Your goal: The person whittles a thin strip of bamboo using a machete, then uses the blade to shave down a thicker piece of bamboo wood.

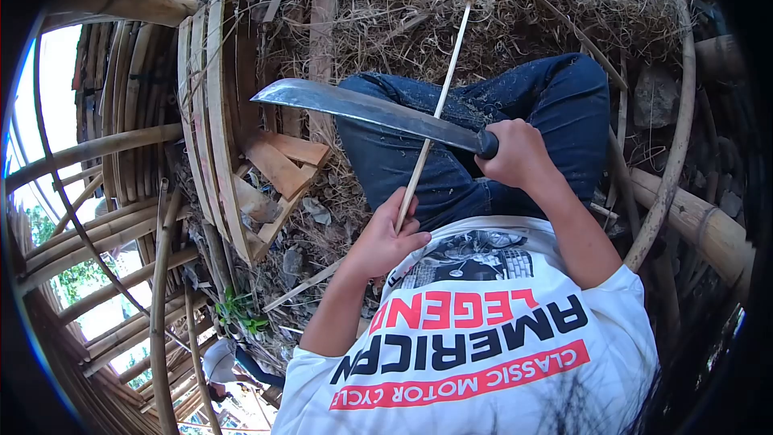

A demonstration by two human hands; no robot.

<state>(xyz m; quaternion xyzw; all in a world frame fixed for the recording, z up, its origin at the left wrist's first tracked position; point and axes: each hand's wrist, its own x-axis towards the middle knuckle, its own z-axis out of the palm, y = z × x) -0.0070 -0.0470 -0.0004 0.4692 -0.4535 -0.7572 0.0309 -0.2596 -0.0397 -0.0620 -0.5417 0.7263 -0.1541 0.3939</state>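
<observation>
White shirt [483, 354] sits nearest; at ten o'clock the left hand [385, 238] pinches a bamboo strip [439, 105]. At one o'clock the right hand [515, 153] grips a machete [362, 109] across it; a slip could cut those fingers.

Bamboo frames [213, 121] crowding left, bamboo pole [692, 221] right; open straw ground [515, 8] ahead.

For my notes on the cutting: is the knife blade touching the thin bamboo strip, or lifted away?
Touching: the machete blade crosses the bamboo strip near the handle, held by the right hand.
</observation>
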